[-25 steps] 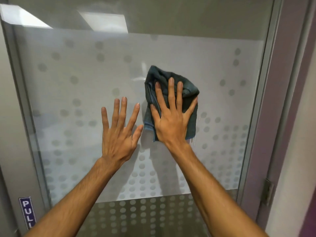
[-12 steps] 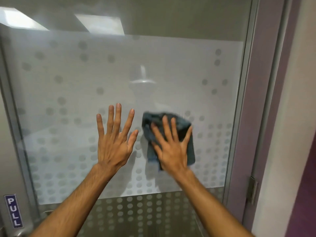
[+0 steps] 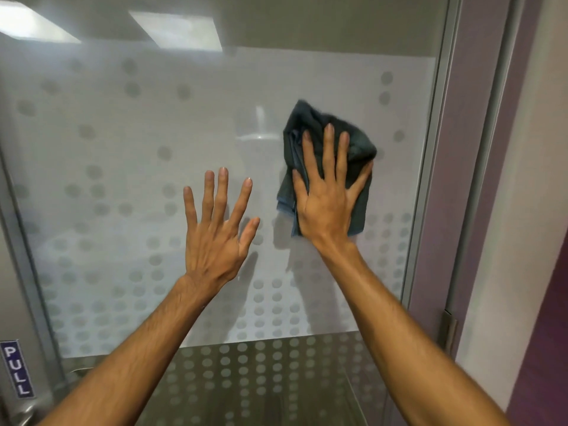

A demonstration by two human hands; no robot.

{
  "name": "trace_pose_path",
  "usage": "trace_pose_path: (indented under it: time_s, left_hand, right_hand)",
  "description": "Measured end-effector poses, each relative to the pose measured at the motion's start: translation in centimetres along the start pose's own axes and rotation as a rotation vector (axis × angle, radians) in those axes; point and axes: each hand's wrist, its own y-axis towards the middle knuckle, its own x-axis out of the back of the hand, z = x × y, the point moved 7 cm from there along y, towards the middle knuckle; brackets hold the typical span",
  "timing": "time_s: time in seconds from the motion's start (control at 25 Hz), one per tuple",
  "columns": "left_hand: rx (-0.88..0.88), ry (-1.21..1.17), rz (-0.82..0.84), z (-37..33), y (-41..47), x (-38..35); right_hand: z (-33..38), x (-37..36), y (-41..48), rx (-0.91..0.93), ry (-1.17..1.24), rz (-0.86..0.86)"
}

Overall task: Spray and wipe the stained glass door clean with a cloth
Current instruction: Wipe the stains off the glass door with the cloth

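A blue PULL sign (image 3: 17, 368) is sitting at the lower left edge of the glass door (image 3: 123, 195). I am spreading my left hand (image 3: 215, 238) flat, holding nothing, near the door's middle. My right hand (image 3: 327, 204), fingers splayed, is pressing the dark cloth (image 3: 307, 127) against the glass toward the door's right edge.

Purple wall (image 3: 479, 149) just right of the metal frame (image 3: 430, 186) facing me, hinge (image 3: 448, 332) low beside it. Ceiling light panels (image 3: 175, 30) reflected upper left; PULL sign (image 3: 17, 368) far lower left.
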Motion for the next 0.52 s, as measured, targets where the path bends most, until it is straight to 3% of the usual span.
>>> trace_pose_path:
  time_s: [0.12, 0.28, 0.52]
  left_hand:
    - [-0.012, 0.001, 0.007, -0.7, 0.0, -0.3]
    - [-0.039, -0.004, -0.002, -2.4, -0.1, -0.6]
    - [-0.035, -0.013, -0.024, -4.1, 0.1, -0.8]
  right_hand:
    - [-2.0, -2.2, -9.9, -0.044, 0.053, 0.085]
    - [-4.4, -4.7, -21.7, 0.070, -0.012, 0.248]
    - [-5.6, -4.0, -18.6, 0.183, -0.086, 0.201]
